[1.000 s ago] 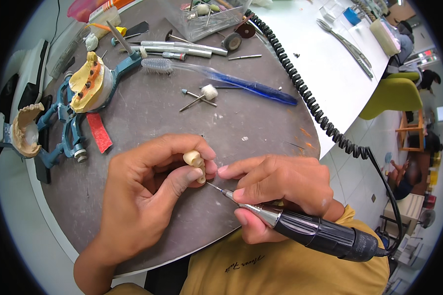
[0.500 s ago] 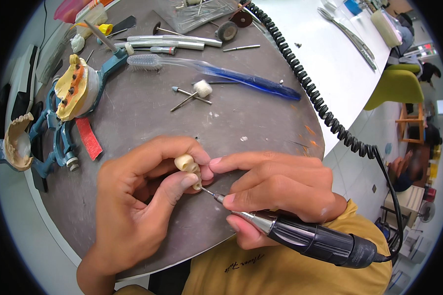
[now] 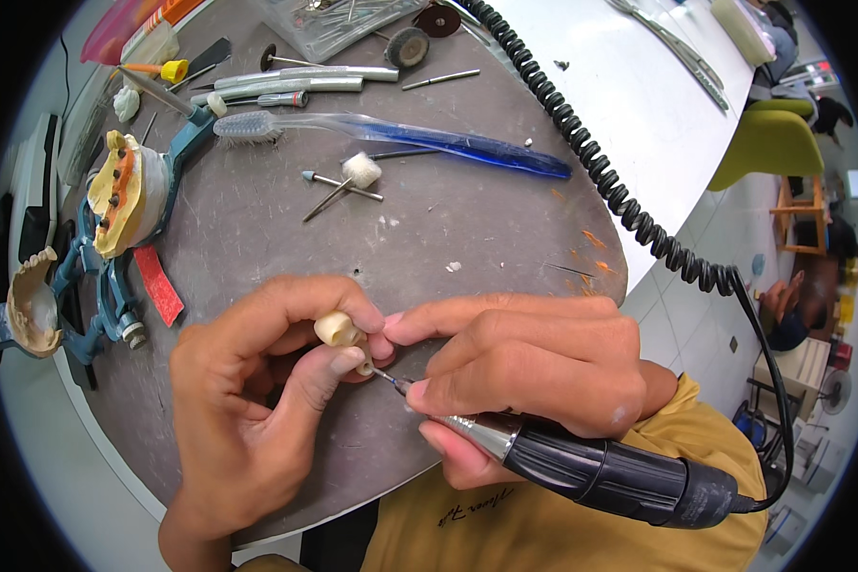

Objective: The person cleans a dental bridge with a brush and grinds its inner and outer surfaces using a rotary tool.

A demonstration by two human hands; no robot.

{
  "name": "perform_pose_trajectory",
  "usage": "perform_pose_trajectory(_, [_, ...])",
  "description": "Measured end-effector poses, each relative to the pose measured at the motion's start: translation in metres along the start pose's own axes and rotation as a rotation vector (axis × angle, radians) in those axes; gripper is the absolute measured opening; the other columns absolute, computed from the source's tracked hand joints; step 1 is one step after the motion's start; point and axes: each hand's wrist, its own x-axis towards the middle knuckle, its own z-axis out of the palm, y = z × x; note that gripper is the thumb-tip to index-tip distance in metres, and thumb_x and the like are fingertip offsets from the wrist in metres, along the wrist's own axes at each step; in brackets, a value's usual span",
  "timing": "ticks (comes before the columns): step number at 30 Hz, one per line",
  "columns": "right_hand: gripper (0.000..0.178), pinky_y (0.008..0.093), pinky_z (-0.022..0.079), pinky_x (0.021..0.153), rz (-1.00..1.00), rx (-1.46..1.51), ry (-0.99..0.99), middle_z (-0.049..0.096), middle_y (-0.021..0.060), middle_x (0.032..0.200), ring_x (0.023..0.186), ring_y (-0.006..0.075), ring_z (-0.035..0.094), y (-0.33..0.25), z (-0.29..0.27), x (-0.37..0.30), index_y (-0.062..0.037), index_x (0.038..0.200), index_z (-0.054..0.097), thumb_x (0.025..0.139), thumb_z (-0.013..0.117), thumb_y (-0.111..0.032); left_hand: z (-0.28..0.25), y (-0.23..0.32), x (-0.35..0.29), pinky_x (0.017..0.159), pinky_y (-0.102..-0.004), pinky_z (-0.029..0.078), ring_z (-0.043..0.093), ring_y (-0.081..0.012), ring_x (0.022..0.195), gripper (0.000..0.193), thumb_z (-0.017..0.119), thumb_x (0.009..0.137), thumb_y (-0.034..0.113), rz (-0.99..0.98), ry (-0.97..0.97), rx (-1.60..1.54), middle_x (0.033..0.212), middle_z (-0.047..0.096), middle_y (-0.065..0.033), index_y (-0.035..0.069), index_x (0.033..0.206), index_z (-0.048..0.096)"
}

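Between thumb and fingers, my left hand [image 3: 257, 391] pinches a small cream-coloured dental bridge [image 3: 337, 330]. My right hand [image 3: 534, 372] grips a black and silver dental handpiece [image 3: 601, 469] like a pen. The handpiece's thin bur [image 3: 383, 375] meets the lower end of the bridge; whether it is spinning I cannot tell. My right index fingertip rests against the left fingertips. Part of the bridge is hidden behind the left thumb. To the left stands a blue-green articulator [image 3: 183, 153] carrying a yellow and white dental model [image 3: 129, 195], with a second plaster cast [image 3: 34, 303] beside it.
A blue toothbrush [image 3: 429, 139] lies across the grey bench top [image 3: 257, 229]. Beyond it are silver instruments [image 3: 305, 84], loose burs and a clear box [image 3: 329, 24]. A red strip [image 3: 158, 286] lies near the articulator. The coiled black cord [image 3: 610, 181] runs down the right side.
The whole view has shifted slightly, so the bench items sit further left. Both hands keep their hold, and the bridge appears turned a little in the left fingers.
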Motion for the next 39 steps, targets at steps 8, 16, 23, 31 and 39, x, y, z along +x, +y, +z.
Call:
perform_pose_trajectory(8, [0.016, 0.0366, 0.06, 0.074, 0.003, 0.138, 0.095, 0.07, 0.0129, 0.082, 0.078, 0.0261, 0.072, 0.002, -0.008, -0.005, 0.0017, 0.088, 0.068, 0.075, 0.076, 0.0, -0.002, -0.003, 0.0, 0.083, -0.03, 0.058, 0.069, -0.0169, 0.091, 0.018, 0.061, 0.098, 0.007, -0.024, 0.027, -0.169, 0.095, 0.069, -0.0122, -0.002, 0.112, 0.057])
perform_pose_trajectory(16, [0.022, 0.0303, 0.053, 0.067, 0.122, 0.123, 0.109, 0.067, 0.0092, 0.086, 0.073, 0.02, 0.066, -0.003, -0.001, 0.012, -0.0002, 0.096, 0.065, 0.078, 0.078, -0.002, 0.008, -0.011, -0.015, 0.089, -0.0336, 0.06, 0.069, -0.0222, 0.099, 0.018, 0.059, 0.098, 0.002, 0.082, 0.17, -0.482, 0.112, 0.063, -0.0142, -0.002, 0.115, 0.055])
perform_pose_trajectory(23, [0.024, 0.0296, 0.052, 0.065, 0.032, 0.089, 0.122, 0.064, 0.0093, 0.082, 0.07, 0.0196, 0.065, 0.001, 0.006, 0.016, -0.0015, 0.094, 0.064, 0.073, 0.073, 0.005, 0.013, -0.015, -0.023, 0.09, -0.0354, 0.06, 0.068, -0.0221, 0.102, 0.018, 0.06, 0.094, -0.005, 0.117, 0.179, -0.517, 0.113, 0.064, -0.0161, -0.002, 0.112, 0.056])
perform_pose_trajectory(31, [0.019, 0.0285, 0.053, 0.065, 0.11, 0.157, 0.134, 0.066, 0.0088, 0.083, 0.074, 0.0181, 0.066, 0.004, 0.004, 0.014, -0.0009, 0.092, 0.066, 0.075, 0.07, 0.007, 0.013, -0.012, -0.027, 0.096, -0.0332, 0.057, 0.068, -0.0225, 0.106, 0.02, 0.063, 0.088, -0.012, 0.058, 0.169, -0.237, 0.109, 0.067, -0.0187, -0.005, 0.105, 0.056])
perform_pose_trajectory(39, [0.029, 0.031, 0.055, 0.067, 0.041, 0.082, 0.143, 0.066, 0.0116, 0.087, 0.079, 0.0213, 0.066, -0.002, -0.013, 0.008, 0.0, 0.108, 0.072, 0.081, 0.08, -0.007, 0.016, 0.002, -0.026, 0.096, -0.0307, 0.057, 0.068, -0.0228, 0.108, 0.04, 0.059, 0.089, -0.014, -0.117, 0.058, -0.334, 0.11, 0.066, -0.0175, -0.009, 0.128, 0.055])
